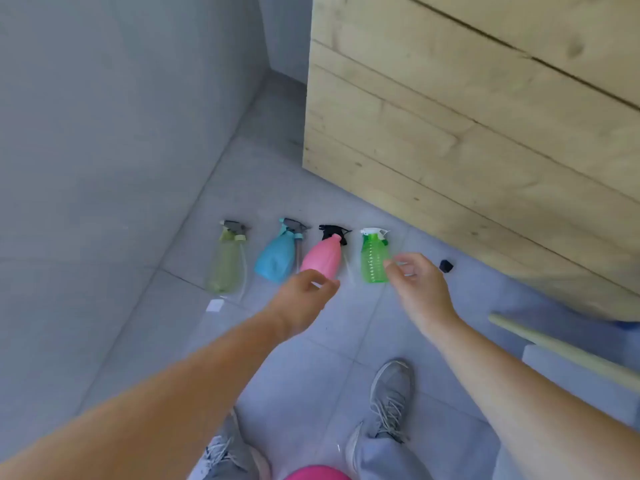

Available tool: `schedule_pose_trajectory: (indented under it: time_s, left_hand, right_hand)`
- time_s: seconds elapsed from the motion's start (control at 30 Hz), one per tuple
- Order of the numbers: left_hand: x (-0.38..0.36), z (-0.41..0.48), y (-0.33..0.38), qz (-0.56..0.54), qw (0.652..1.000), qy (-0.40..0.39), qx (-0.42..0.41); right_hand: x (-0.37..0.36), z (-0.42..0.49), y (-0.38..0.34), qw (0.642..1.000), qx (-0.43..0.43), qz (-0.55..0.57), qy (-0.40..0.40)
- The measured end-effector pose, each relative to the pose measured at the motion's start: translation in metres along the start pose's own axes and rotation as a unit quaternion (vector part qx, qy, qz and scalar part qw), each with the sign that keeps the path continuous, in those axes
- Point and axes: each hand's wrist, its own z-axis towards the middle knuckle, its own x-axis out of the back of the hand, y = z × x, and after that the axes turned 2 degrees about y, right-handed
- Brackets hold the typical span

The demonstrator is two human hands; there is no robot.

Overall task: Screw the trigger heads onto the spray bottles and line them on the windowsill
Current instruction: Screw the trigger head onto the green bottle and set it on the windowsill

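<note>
Several spray bottles lie in a row on the grey tiled floor, each with a trigger head at its far end: a pale olive bottle [224, 265], a blue bottle [275, 259], a pink bottle [320, 258] with a black trigger head [334, 231], and a bright green bottle [374, 259] with a white trigger head [374, 232]. My left hand [304, 291] hovers over the near end of the pink bottle, fingers loosely curled, holding nothing. My right hand [417, 278] reaches beside the green bottle's base, fingers apart and empty.
A large wooden plank crate [467, 116] stands to the right behind the bottles. A small black cap [446, 265] lies near it. A pale wooden pole [554, 348] crosses the right side. A white paper scrap [214, 305] lies on the floor. Grey sneakers [391, 400] stand below.
</note>
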Motion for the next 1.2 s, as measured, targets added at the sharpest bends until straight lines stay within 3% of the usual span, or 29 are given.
schedule_pose_trajectory:
  time_s: [0.33, 0.57, 0.9, 1.2]
  left_hand:
    - [-0.100, 0.163, -0.031, 0.011, 1.000, -0.015, -0.002]
    - [-0.139, 0.225, -0.021, 0.004, 1.000, 0.019, -0.010]
    - [-0.173, 0.249, -0.026, 0.023, 0.998, 0.062, 0.005]
    - [-0.180, 0.228, -0.055, -0.133, 0.991, 0.027, 0.020]
  right_hand:
    - [-0.067, 0.172, 0.097, 0.997, -0.045, 0.058, 0.038]
    - [-0.085, 0.268, 0.127, 0.999, -0.009, 0.033, 0.030]
    - [-0.090, 0.300, 0.147, 1.000, 0.001, 0.023, -0.002]
    - [-0.091, 0.305, 0.141, 0.995, 0.007, -0.101, -0.013]
